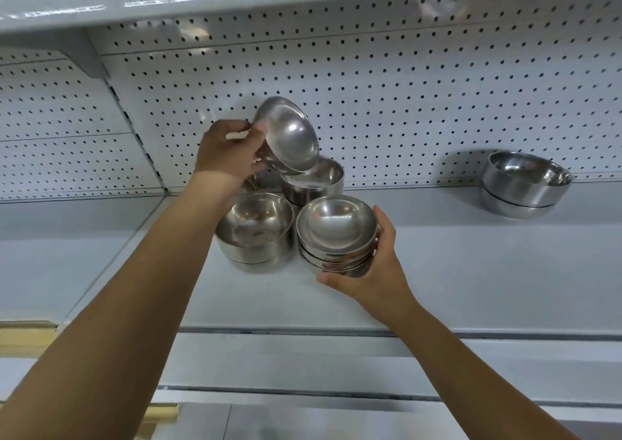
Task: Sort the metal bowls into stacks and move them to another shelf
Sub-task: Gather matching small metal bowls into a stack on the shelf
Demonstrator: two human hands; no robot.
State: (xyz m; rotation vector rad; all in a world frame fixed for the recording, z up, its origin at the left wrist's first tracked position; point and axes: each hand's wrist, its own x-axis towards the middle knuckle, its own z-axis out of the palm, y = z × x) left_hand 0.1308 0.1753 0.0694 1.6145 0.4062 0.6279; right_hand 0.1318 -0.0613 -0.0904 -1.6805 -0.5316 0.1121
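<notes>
Left hand (232, 150): thumb and fingers pinch the rim of the raised bowl.
Raised bowl (289, 135): shallow, steel, tilted steeply with its opening facing the camera, held in the air above the rear bowl.
Right hand (373, 268): fingers curled round the right side of the shallow stack, thumb at its near base.
Shallow stack (336, 234): several nested shallow bowls (exact count unclear), upright, on the shelf.
Deep stack (254, 231): nested deeper bowls, just left of the shallow stack.
Rear bowl (314, 178): deep, upright, behind both stacks, near the pegboard.
Far pair (525, 183): two nested deep bowls, well apart to the right.
Shelf (471, 264): pale grey, carries all stacks.
Pegboard (404, 86): white, perforated back panel.
</notes>
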